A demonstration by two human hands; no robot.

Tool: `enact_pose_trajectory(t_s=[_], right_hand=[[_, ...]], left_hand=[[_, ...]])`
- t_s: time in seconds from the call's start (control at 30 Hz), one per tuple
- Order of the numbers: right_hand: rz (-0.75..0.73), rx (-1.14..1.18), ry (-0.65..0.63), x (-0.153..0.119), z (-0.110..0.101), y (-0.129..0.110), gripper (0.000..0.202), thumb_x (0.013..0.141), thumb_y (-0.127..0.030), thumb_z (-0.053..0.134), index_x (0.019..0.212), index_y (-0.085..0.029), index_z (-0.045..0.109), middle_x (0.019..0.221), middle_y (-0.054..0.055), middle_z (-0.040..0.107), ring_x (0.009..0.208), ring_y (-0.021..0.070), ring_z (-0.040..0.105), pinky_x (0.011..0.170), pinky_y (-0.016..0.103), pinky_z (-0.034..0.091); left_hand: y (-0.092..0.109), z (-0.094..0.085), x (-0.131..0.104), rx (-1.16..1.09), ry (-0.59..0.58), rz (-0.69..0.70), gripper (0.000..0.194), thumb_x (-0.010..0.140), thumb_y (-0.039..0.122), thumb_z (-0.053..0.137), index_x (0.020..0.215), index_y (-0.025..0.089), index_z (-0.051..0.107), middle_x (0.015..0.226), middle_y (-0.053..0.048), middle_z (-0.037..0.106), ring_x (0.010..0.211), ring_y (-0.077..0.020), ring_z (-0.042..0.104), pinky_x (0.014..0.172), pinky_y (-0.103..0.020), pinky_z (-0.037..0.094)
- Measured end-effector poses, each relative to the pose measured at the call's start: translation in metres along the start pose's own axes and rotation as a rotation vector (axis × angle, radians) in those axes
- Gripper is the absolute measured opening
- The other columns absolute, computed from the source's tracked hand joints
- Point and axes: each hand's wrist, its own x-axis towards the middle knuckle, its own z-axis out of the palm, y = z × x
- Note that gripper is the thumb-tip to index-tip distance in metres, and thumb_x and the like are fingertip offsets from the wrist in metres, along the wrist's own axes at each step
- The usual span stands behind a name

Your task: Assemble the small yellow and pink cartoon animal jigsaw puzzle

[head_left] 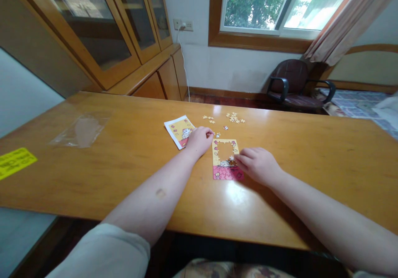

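A jigsaw puzzle [226, 173] lies partly assembled on the table, its border joined, its lower part pink and an opening in its middle. My right hand [256, 164] is closed in a pinch at the puzzle's right side, on a small pale puzzle piece [231, 158] at the opening's lower edge. Just above the puzzle's left corner, my left hand [200, 140] has its fingers curled together; what they hold, if anything, is too small to make out. Beside its fingertips lie loose puzzle pieces [218, 135]. A reference picture card [178, 128] is partly under my left hand.
Farther back on the wooden table [139, 145] lie a pile of loose pieces [235, 118], a smaller group [212, 121] and a single piece [225, 127]. A clear plastic bag [82, 130] and a yellow label [17, 162] are at the left. An armchair [292, 83] stands beyond.
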Motion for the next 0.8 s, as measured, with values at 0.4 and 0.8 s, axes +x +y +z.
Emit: enact_pose_trajectory(t_s=[0.4,0.8], right_hand=[[-0.063,0.065,-0.024,-0.025,0.0,-0.018,0.032,0.094,-0.028,0.042,0.087,-0.02,0.073,0.072,0.005,0.064,0.057,0.0106,0.051,0.056,0.029,0.029],[0.087,0.031,-0.258,-0.029,-0.017,-0.045,0.035,0.093,-0.042,0.041,0.094,-0.019,0.067,0.068,0.007,0.069,0.054,0.0163,0.06,0.051,0.027,0.027]], left_hand=[[0.001,-0.004,0.0,-0.02,-0.006,-0.003,0.018,0.079,0.022,0.051,0.083,0.021,0.069,0.09,-0.004,0.068,0.089,-0.0204,0.059,0.084,-0.034,0.046],[-0.002,-0.002,0.0,-0.013,-0.007,0.006,0.018,0.079,0.022,0.052,0.083,0.021,0.069,0.091,-0.004,0.069,0.088,-0.0206,0.06,0.083,-0.034,0.046]])
